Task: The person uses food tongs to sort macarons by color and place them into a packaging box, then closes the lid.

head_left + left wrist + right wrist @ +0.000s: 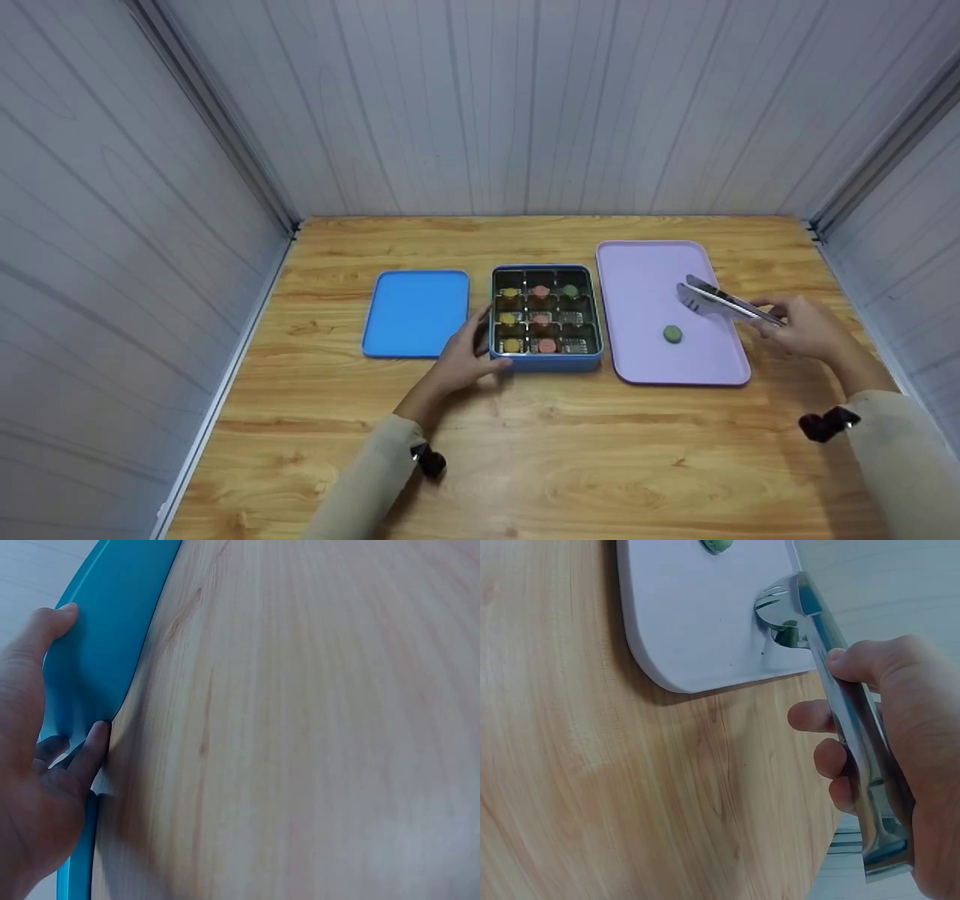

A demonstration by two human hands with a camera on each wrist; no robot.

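Note:
An open blue tin with a grid of compartments holds several yellow, red and green round pieces. My left hand grips its near left corner; in the left wrist view the left hand has its thumb on the tin's rim and fingers against the wall. My right hand holds metal tongs, their tips above the lilac tray. One green round piece lies on the tray, nearer to me than the tips. In the right wrist view the tongs reach over the tray's corner.
The tin's blue lid lies flat to the left of the tin. Everything rests on a wooden table enclosed by grey panel walls on the left, back and right. Bare wood stretches between me and the objects.

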